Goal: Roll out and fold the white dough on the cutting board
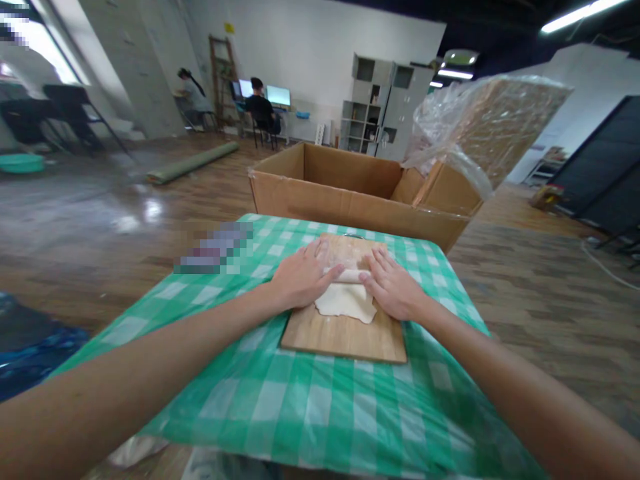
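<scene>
A wooden cutting board (345, 337) lies on a table covered by a green and white checked cloth (310, 400). A flat piece of pale dough (346, 303) rests on the board. A pale rolling pin (350, 275) lies across the dough's far edge. My left hand (303, 275) presses flat on the pin's left end, fingers stretched out. My right hand (393, 285) presses flat on the pin's right end, fingers also stretched out. Most of the pin is hidden under both palms.
A large open cardboard box (350, 200) stands just beyond the table, with a plastic-wrapped bundle (480, 127) leaning at its right. A rolled mat (193, 163) lies on the wooden floor. Two people sit at desks with monitors far back left; grey shelves (380, 100) stand behind.
</scene>
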Demonstrator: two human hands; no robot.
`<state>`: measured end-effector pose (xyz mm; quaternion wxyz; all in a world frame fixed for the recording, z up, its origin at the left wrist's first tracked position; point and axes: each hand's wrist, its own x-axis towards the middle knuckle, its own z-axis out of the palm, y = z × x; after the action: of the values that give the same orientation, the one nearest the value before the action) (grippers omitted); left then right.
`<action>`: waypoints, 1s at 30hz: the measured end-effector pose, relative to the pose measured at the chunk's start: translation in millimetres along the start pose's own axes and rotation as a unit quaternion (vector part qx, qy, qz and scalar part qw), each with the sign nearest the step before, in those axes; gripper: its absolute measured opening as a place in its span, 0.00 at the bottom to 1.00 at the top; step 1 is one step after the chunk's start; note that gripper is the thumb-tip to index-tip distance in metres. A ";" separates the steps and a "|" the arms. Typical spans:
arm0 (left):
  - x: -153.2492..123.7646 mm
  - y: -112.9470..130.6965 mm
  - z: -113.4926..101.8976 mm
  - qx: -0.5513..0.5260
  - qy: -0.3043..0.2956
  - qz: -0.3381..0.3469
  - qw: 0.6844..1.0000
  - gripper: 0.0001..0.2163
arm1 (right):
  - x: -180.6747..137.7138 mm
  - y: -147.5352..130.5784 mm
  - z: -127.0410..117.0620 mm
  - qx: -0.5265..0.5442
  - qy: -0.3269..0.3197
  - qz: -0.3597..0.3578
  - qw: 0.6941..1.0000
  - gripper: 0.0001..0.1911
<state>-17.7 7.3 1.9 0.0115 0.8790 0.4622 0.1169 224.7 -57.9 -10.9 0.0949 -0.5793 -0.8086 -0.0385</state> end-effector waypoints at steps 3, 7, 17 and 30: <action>22.3 -8.7 5.7 -0.014 -0.016 -0.023 1.000 0.44 | 22.7 16.1 4.6 -0.009 -0.005 -0.033 0.999 0.45; 53.6 -25.7 15.1 -0.013 -0.052 -0.018 0.998 0.41 | 49.9 33.4 14.3 -0.027 -0.005 -0.030 0.999 0.37; 61.0 -31.8 18.0 0.052 -0.031 0.047 0.997 0.31 | 57.1 25.4 10.2 -0.047 0.017 0.006 0.999 0.35; -51.2 11.5 6.4 0.024 0.015 0.036 0.999 0.38 | -45.5 -29.1 -10.9 -0.029 0.030 -0.027 0.999 0.44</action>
<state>-34.9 -40.6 -12.8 -0.0205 0.8933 0.4329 0.1195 212.5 -111.5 -7.9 0.1010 -0.5585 -0.8192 -0.0822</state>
